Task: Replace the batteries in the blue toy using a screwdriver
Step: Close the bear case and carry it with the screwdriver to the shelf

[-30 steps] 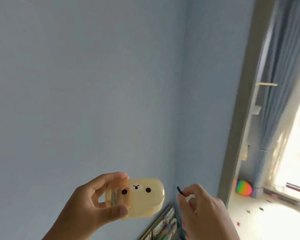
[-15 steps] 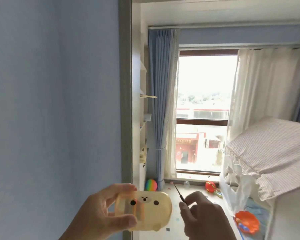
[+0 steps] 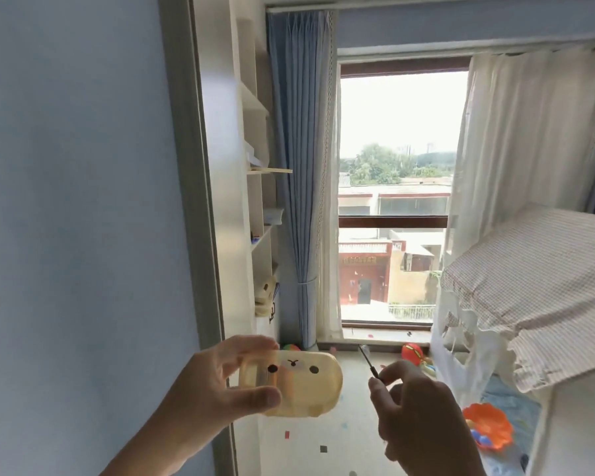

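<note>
My left hand (image 3: 207, 389) holds up a pale yellow translucent case (image 3: 303, 383) with a small animal face printed on it, thumb below and fingers over its left end. My right hand (image 3: 423, 413) pinches a thin dark screwdriver (image 3: 368, 361) whose tip points up and left, a short gap to the right of the case. No blue toy and no batteries show in this view.
A blue wall (image 3: 76, 201) and a grey door frame (image 3: 200, 201) fill the left. Ahead are white shelves (image 3: 258, 173), a blue curtain (image 3: 299, 166) and a window (image 3: 395, 201). A covered bed corner (image 3: 529, 290) stands right. Toys (image 3: 488, 426) lie on the floor.
The view has swung right from the bare blue wall to the window and bed. Both hands keep the case and the screwdriver in about the same pose.
</note>
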`<state>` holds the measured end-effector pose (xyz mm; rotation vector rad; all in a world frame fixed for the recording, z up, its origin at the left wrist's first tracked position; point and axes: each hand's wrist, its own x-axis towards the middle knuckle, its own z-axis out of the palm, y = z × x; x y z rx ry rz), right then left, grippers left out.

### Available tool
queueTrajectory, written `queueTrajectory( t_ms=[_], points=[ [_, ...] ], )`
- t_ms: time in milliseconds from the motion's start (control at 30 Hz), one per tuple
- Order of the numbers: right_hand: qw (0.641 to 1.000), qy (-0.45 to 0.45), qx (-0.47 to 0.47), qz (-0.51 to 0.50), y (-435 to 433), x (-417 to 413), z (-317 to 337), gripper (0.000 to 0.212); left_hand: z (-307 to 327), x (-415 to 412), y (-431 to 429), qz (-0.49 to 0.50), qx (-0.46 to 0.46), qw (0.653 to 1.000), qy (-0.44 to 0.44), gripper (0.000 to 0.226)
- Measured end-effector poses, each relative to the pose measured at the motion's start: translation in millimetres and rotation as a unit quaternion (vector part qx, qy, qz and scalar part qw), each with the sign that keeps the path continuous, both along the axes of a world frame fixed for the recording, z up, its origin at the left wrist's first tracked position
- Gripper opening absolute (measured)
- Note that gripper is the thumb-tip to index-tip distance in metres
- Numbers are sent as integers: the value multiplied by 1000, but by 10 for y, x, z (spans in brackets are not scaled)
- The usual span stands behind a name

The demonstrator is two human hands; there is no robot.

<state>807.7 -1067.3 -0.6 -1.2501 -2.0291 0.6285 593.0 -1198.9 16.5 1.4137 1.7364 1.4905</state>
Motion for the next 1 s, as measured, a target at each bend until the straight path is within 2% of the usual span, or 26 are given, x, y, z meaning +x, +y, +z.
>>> queueTrajectory(
  t_ms=[167, 433, 700, 800, 1000],
  points=[
    [1000, 4, 9, -7, 809, -230, -60, 10, -113, -333, 890, -10, -6, 1000, 5, 84],
    [998, -19, -2, -53, 2325, -808, -119, 13, -199, -1029, 2588, -49, 16, 998, -34, 79],
    [996, -8, -13, -89, 3781, -1185, -121, 16, -182, -1468, 4225, -71, 16, 997, -11, 84],
    [996, -5, -11, -83, 4391, -1288, -141, 21, -196, -1605, 4829, -68, 18, 998, -3, 82],
    [997, -3, -1, -73, 5651, -1392, -134, 16, -230, -1760, 6031, -55, 32, 998, -1, 75]
  ],
)
